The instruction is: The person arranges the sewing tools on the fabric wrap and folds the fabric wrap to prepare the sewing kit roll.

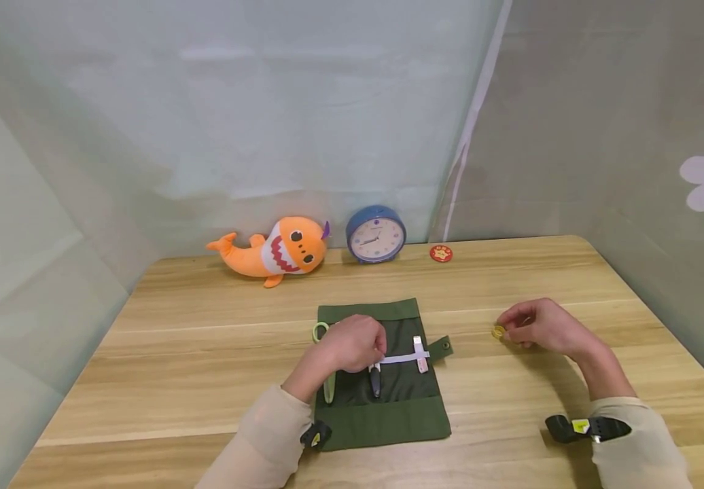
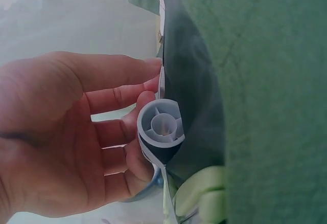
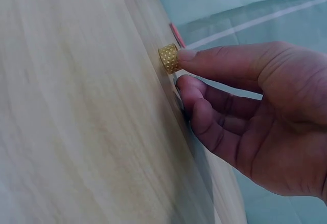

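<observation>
My left hand (image 1: 352, 345) is over a dark green fabric roll (image 1: 382, 424) lying unfolded on the table. Its thumb and a finger pinch the white elastic band (image 2: 162, 83) that crosses the roll. Beside those fingers, a dark item with a round white end (image 2: 159, 124) sits under the band; its kind is unclear. Light green scissors (image 1: 329, 388) lie along the roll's left side, partly covered by my hand. Toward the right, a slim white-and-pink item (image 1: 421, 356) is tucked under the band. My right hand (image 1: 544, 327) pinches a gold dimpled thimble (image 3: 168, 59) at the table surface.
An orange plush shark (image 1: 291, 246), a blue alarm clock (image 1: 376, 234) and a round red badge (image 1: 441, 253) are along the table's back edge. The roll's snap tab (image 1: 441, 348) sticks out to its right. Pale cloth hangs behind the wooden table (image 1: 205, 367).
</observation>
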`<state>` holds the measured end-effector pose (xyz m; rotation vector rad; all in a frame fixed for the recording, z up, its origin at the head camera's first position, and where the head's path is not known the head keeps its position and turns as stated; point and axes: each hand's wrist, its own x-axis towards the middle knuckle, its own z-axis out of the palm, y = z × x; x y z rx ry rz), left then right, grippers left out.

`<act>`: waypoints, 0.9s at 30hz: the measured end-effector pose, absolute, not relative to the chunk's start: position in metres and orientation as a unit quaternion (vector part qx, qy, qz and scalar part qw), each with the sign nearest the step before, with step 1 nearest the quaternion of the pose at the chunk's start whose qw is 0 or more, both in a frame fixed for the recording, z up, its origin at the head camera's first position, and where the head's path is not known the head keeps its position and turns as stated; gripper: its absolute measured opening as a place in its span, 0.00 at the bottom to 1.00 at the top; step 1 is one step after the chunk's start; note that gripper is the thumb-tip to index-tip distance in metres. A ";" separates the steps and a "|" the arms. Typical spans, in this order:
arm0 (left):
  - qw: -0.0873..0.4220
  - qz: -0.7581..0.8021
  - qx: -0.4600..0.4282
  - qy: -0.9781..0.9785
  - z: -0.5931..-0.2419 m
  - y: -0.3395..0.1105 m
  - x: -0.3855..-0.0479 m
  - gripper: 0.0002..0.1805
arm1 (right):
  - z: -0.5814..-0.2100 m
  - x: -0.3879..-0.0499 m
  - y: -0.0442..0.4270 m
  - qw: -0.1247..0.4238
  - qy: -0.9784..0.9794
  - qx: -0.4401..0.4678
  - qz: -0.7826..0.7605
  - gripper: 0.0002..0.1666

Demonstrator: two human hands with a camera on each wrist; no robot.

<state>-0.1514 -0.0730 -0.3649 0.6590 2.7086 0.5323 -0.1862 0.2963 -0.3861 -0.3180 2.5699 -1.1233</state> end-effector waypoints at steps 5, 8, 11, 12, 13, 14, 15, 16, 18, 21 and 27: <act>0.150 0.183 0.227 0.945 -0.366 -0.071 -0.151 0.11 | -0.387 -0.186 0.295 0.160 0.898 -0.111 -0.395 0.17; 0.148 0.180 0.228 0.945 -0.367 -0.070 -0.151 0.12 | -0.387 -0.185 0.294 0.160 0.897 -0.111 -0.396 0.16; 0.146 0.180 0.230 0.945 -0.367 -0.069 -0.150 0.13 | -0.386 -0.185 0.293 0.160 0.897 -0.113 -0.397 0.15; 0.146 0.180 0.231 0.945 -0.368 -0.069 -0.150 0.13 | -0.386 -0.185 0.293 0.160 0.896 -0.114 -0.397 0.15; 0.145 0.180 0.232 0.945 -0.368 -0.069 -0.151 0.13 | -0.386 -0.185 0.292 0.159 0.897 -0.112 -0.397 0.15; 0.145 0.180 0.232 0.945 -0.368 -0.069 -0.151 0.14 | -0.386 -0.185 0.292 0.158 0.897 -0.111 -0.397 0.14; 0.145 0.180 0.232 0.945 -0.368 -0.069 -0.151 0.14 | -0.386 -0.185 0.291 0.157 0.898 -0.112 -0.395 0.14; 0.145 0.179 0.232 0.945 -0.368 -0.069 -0.151 0.14 | -0.387 -0.186 0.291 0.156 0.899 -0.111 -0.394 0.14; 0.145 0.180 0.232 0.945 -0.368 -0.069 -0.151 0.15 | -0.387 -0.186 0.289 0.155 0.901 -0.109 -0.391 0.13; 0.146 0.181 0.233 0.944 -0.368 -0.069 -0.150 0.16 | -0.387 -0.186 0.288 0.154 0.902 -0.105 -0.389 0.13; 0.146 0.181 0.235 0.944 -0.368 -0.069 -0.150 0.19 | -0.381 -0.187 0.281 0.113 0.916 -0.116 -0.367 0.11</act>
